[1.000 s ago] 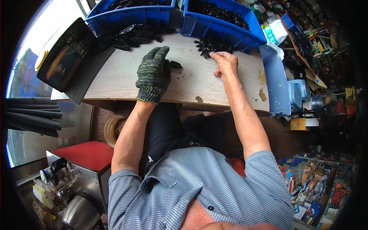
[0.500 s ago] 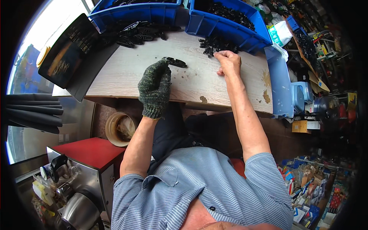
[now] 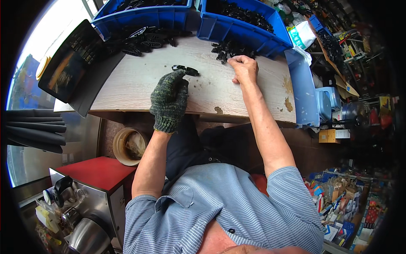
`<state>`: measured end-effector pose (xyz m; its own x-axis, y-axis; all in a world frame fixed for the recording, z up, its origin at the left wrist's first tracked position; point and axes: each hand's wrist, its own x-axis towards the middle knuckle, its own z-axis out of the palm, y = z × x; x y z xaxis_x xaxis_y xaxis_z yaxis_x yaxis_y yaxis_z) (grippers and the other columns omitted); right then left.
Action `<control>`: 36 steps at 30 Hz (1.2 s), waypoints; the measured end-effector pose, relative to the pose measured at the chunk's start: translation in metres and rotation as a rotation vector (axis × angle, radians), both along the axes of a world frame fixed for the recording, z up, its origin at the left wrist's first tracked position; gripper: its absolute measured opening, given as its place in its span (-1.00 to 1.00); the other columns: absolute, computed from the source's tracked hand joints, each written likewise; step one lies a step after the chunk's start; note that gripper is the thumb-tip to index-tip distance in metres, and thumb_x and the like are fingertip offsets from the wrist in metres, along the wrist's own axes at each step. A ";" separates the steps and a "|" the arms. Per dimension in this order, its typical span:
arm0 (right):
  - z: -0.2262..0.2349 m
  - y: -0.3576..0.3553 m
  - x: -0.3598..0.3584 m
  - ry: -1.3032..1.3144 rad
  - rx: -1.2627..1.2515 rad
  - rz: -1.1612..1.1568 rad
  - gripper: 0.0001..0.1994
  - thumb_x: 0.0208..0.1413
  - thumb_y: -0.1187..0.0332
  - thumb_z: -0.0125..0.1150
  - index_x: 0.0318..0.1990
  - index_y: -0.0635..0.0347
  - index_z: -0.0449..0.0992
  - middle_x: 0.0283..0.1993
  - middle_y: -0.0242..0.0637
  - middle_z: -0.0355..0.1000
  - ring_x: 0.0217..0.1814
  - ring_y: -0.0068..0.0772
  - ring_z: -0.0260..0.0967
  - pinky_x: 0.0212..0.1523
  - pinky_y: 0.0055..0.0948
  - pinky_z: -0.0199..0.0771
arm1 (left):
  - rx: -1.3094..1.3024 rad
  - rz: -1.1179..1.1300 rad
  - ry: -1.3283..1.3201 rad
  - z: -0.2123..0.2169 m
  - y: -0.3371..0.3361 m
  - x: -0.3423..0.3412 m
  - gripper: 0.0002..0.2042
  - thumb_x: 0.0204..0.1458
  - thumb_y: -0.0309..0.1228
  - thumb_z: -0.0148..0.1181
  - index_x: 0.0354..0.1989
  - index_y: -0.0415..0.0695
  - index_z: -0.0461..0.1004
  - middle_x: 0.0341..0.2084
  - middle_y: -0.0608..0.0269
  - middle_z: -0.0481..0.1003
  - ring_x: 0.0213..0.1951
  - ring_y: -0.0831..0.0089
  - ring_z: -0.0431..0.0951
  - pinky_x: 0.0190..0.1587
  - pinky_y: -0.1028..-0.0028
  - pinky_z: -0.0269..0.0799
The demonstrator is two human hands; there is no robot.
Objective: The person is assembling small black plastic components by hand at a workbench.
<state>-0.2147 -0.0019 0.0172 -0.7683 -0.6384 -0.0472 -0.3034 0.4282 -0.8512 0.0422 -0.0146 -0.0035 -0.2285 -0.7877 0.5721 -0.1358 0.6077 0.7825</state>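
Note:
My left hand [image 3: 170, 101], in a dark green knitted glove, is closed on a slim black plastic part [image 3: 191, 72] held above the middle of the table. The part is long with a rounded end and a light glint near the fingertips. My bare right hand [image 3: 245, 70] is at the near edge of a heap of small black plastic pieces [image 3: 234, 50]. Its thumb and forefinger are pinched together at the heap. Whatever lies between those fingertips is too small to make out.
Two blue bins, left [image 3: 141, 17] and right [image 3: 243, 33], stand along the back with black parts inside. Long black parts [image 3: 146, 40] lie before the left one. A dark screen-like panel [image 3: 69, 59] leans at left. A blue tray [image 3: 301, 84] flanks the table's right edge; a bucket [image 3: 119, 148] stands below.
The whole view has shifted slightly, so the table and bins sit further left. Both hands keep nearly the same places over the table, with the right fingertips still at the heap.

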 end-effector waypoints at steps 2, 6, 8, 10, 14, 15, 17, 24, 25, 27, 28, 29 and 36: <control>0.002 0.000 0.004 -0.002 -0.015 -0.004 -0.82 -0.04 0.26 0.46 -0.33 0.12 0.71 -0.45 -0.29 0.57 -0.57 -0.43 0.49 -0.66 -0.45 0.60 | -0.011 0.006 -0.015 -0.002 -0.001 0.000 -0.72 0.09 -0.66 0.24 -0.01 -0.25 0.56 -0.12 0.05 0.60 -0.10 0.34 0.62 0.00 0.41 0.51; 0.008 -0.001 0.010 -0.002 -0.028 -0.019 -0.86 0.00 0.33 0.43 -0.31 0.16 0.67 -0.62 -0.45 0.38 -0.73 -0.63 0.18 -0.74 -0.51 0.37 | -0.063 0.009 -0.021 -0.001 -0.001 -0.001 -0.70 0.06 -0.67 0.25 0.00 -0.25 0.56 -0.13 0.03 0.60 -0.11 0.30 0.63 -0.02 0.40 0.52; 0.011 -0.001 0.011 0.014 -0.022 -0.017 -0.86 0.00 0.32 0.44 -0.31 0.15 0.68 -0.63 -0.46 0.37 -0.73 -0.63 0.19 -0.74 -0.51 0.37 | -0.088 0.013 -0.041 0.002 0.000 -0.001 -0.69 0.05 -0.68 0.25 0.00 -0.25 0.56 -0.14 0.03 0.60 -0.11 0.29 0.64 -0.03 0.40 0.53; 0.017 -0.001 0.015 0.051 0.086 -0.013 -0.83 -0.03 0.25 0.43 -0.32 0.10 0.71 -0.42 -0.28 0.59 -0.54 -0.41 0.53 -0.63 -0.45 0.63 | -0.045 0.017 0.003 0.003 0.002 -0.001 -0.74 0.04 -0.60 0.26 -0.07 -0.20 0.58 -0.19 -0.02 0.61 -0.13 0.07 0.63 -0.06 0.25 0.53; 0.010 0.000 0.012 0.060 0.005 -0.015 -0.87 -0.02 0.30 0.43 -0.36 0.13 0.69 -0.66 -0.46 0.35 -0.74 -0.61 0.21 -0.74 -0.50 0.39 | -0.063 0.008 -0.016 0.001 0.001 -0.002 -0.73 0.03 -0.60 0.26 -0.06 -0.19 0.56 -0.19 -0.02 0.60 -0.13 0.06 0.63 -0.06 0.24 0.53; 0.009 -0.001 0.011 0.050 0.001 -0.005 -0.87 -0.02 0.31 0.42 -0.36 0.13 0.69 -0.66 -0.46 0.35 -0.74 -0.62 0.20 -0.74 -0.50 0.39 | -0.068 0.010 -0.006 0.000 0.000 -0.002 -0.73 0.03 -0.60 0.26 -0.06 -0.19 0.56 -0.19 -0.02 0.60 -0.13 0.06 0.63 -0.06 0.24 0.53; 0.007 -0.001 0.009 0.041 -0.002 0.005 -0.88 -0.01 0.31 0.42 -0.36 0.13 0.68 -0.66 -0.46 0.36 -0.74 -0.62 0.19 -0.74 -0.50 0.40 | -0.074 0.011 0.004 -0.001 0.000 -0.002 -0.73 0.03 -0.60 0.26 -0.05 -0.18 0.56 -0.19 -0.02 0.60 -0.13 0.05 0.63 -0.06 0.24 0.54; -0.002 0.000 -0.002 0.006 0.024 0.020 -0.83 -0.01 0.27 0.38 -0.30 0.12 0.70 -0.47 -0.29 0.56 -0.59 -0.44 0.49 -0.65 -0.46 0.59 | -0.135 0.025 -0.024 0.000 -0.001 -0.003 -0.73 0.03 -0.60 0.26 -0.06 -0.16 0.56 -0.19 -0.01 0.60 -0.14 0.06 0.63 -0.07 0.24 0.55; -0.003 0.001 -0.004 -0.009 0.001 0.004 -0.83 -0.01 0.27 0.39 -0.30 0.12 0.70 -0.47 -0.29 0.56 -0.58 -0.46 0.49 -0.66 -0.46 0.57 | -0.145 0.024 -0.029 0.001 -0.001 -0.004 -0.73 0.03 -0.59 0.26 -0.06 -0.16 0.56 -0.19 -0.01 0.60 -0.14 0.06 0.63 -0.08 0.24 0.55; 0.002 0.000 0.002 -0.007 0.003 0.009 -0.82 -0.01 0.26 0.39 -0.30 0.12 0.70 -0.47 -0.29 0.56 -0.59 -0.46 0.48 -0.67 -0.46 0.57 | -0.142 0.038 -0.043 0.000 -0.001 -0.003 -0.73 0.03 -0.59 0.26 -0.06 -0.16 0.56 -0.19 -0.01 0.60 -0.14 0.06 0.63 -0.08 0.24 0.55; 0.004 -0.001 0.004 -0.005 0.005 0.011 -0.81 -0.01 0.25 0.40 -0.29 0.12 0.70 -0.47 -0.30 0.56 -0.59 -0.47 0.48 -0.67 -0.47 0.57 | -0.141 0.049 -0.057 0.000 -0.001 -0.002 -0.73 0.03 -0.59 0.26 -0.06 -0.16 0.56 -0.19 -0.01 0.60 -0.14 0.06 0.63 -0.08 0.23 0.55; 0.006 -0.001 0.005 -0.004 0.005 0.009 -0.81 -0.01 0.25 0.40 -0.29 0.12 0.70 -0.47 -0.30 0.56 -0.59 -0.47 0.48 -0.67 -0.47 0.57 | -0.141 0.047 -0.056 0.000 -0.001 -0.003 -0.73 0.03 -0.59 0.26 -0.06 -0.16 0.56 -0.19 -0.01 0.60 -0.14 0.06 0.63 -0.08 0.23 0.55; 0.009 -0.005 0.011 -0.022 -0.043 -0.001 -0.83 0.05 0.29 0.41 -0.30 0.20 0.64 -0.59 -0.44 0.37 -0.74 -0.64 0.16 -0.73 -0.51 0.38 | -0.151 0.036 -0.046 0.002 0.000 -0.004 -0.74 0.04 -0.59 0.25 -0.07 -0.17 0.56 -0.19 0.00 0.61 -0.13 0.06 0.63 -0.07 0.24 0.55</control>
<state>-0.2036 -0.0071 0.0265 -0.7681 -0.6393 -0.0364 -0.2841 0.3912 -0.8753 0.0384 -0.0145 -0.0012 -0.2309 -0.7016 0.6741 -0.1932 0.7121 0.6750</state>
